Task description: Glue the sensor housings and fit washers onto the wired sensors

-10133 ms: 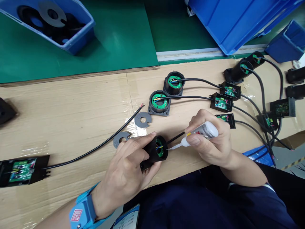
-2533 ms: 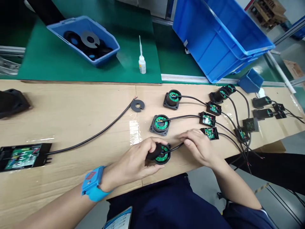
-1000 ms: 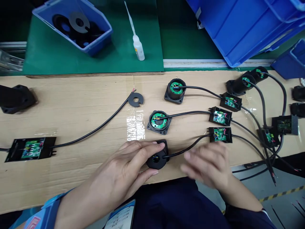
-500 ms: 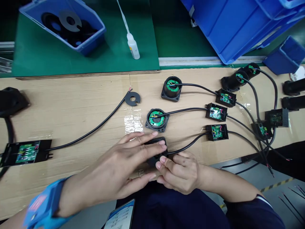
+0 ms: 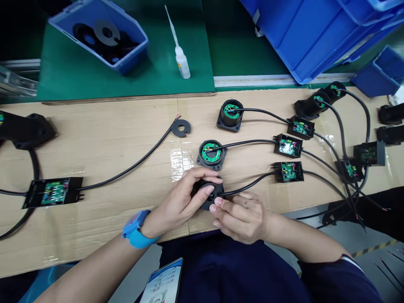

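A black round housing (image 5: 211,194) with a dark slotted disc over its opening lies near the front edge of the cardboard-covered table (image 5: 104,147). My left hand (image 5: 183,200) curls its fingers around the housing's left side and top. My right hand (image 5: 241,215) pinches at the housing's right edge, where its black cable (image 5: 249,185) leaves toward an open circuit box (image 5: 288,171). Behind stand two more housings (image 5: 212,152) (image 5: 231,112) showing green round boards. A loose dark disc (image 5: 181,127) lies further back.
A white glue bottle (image 5: 182,63) stands on the green mat beside a small blue bin (image 5: 101,35) of dark discs. Large blue bins (image 5: 309,33) fill the back right. More wired housings and circuit boxes (image 5: 344,126) lie right; another circuit box (image 5: 53,191) lies left.
The glue bottle left my right hand and now stands on the mat. A dark disc now covers the housing's green board. Both hands have closed in on the housing.
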Motion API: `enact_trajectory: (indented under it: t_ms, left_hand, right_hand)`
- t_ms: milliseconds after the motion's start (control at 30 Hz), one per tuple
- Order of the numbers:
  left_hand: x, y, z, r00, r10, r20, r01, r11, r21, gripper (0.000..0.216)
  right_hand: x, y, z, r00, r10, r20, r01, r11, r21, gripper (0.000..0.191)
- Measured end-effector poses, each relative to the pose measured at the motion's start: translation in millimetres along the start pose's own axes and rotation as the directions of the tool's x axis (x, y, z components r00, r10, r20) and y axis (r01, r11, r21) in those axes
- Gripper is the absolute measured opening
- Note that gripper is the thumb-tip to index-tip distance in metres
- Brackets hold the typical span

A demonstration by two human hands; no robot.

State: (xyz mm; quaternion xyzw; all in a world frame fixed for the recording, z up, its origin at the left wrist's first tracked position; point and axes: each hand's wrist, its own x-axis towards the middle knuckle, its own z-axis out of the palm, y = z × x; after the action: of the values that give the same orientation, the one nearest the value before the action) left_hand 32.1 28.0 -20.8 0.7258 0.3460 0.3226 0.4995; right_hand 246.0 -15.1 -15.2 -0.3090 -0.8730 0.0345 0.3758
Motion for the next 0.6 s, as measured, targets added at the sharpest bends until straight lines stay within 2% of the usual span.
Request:
enact_trajectory:
  t_ms: [133,200,267,433,600]
  left_hand:
    - [-5,3,-15,0.987,-0.017,0.158,0.02,1.0,-0.013,0.051]
    - [-10,4,-20,0.979,-0.045,0.198,0.055,0.997,-0.046,0.069]
    - [-15,5,-23,0.976,-0.066,0.208,0.082,0.995,-0.065,0.077]
    - [-9,9,-24,0.973,-0.111,0.203,0.123,0.991,-0.048,0.051]
    - [15,13,-19,0.961,-0.07,0.267,0.074,0.997,-0.002,0.033]
  right_hand:
    - [-1,0,0,1.0,0.013,-0.02,-0.013,1.0,0.008,0.019]
    - [-1,0,1,1.0,0.016,-0.016,-0.016,1.0,0.011,0.018]
    - [-2,0,1,1.0,0.016,-0.014,-0.016,1.0,0.019,0.018]
    - [-3,1,3,0.999,0.009,-0.041,-0.008,1.0,0.014,0.019]
    - [-7,0,8,0.998,-0.005,-0.056,0.005,1.0,0.01,0.018]
